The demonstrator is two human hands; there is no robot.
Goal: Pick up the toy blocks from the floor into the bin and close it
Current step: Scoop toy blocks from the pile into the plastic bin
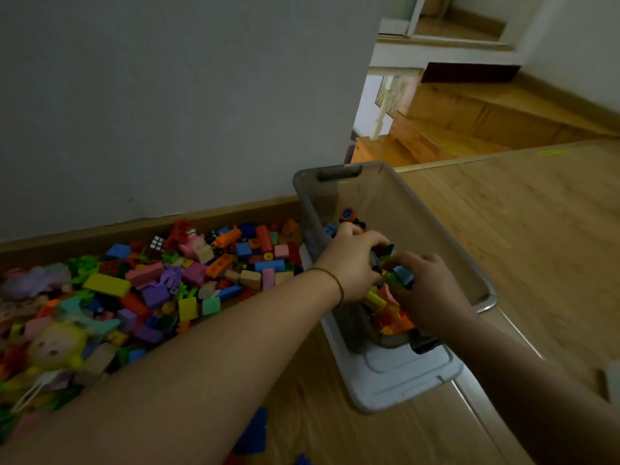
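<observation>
A clear grey plastic bin (446, 229) stands on the wooden floor, with a few coloured blocks (391, 313) inside. Both hands reach into it. My left hand (352, 260) and my right hand (426, 290) are cupped together around a handful of toy blocks (401, 273) held above the bin's bottom. A large heap of coloured toy blocks (208, 276) lies on the floor to the left of the bin, along the wall. The bin's grey lid (399, 377) lies flat under the bin's near end.
A doll (57, 347) and a small puzzle cube (156, 245) lie in the heap. A blue block (255, 434) sits on the floor near my left forearm. Wooden stairs (469, 122) descend behind the bin. The grey wall (167, 95) borders the heap.
</observation>
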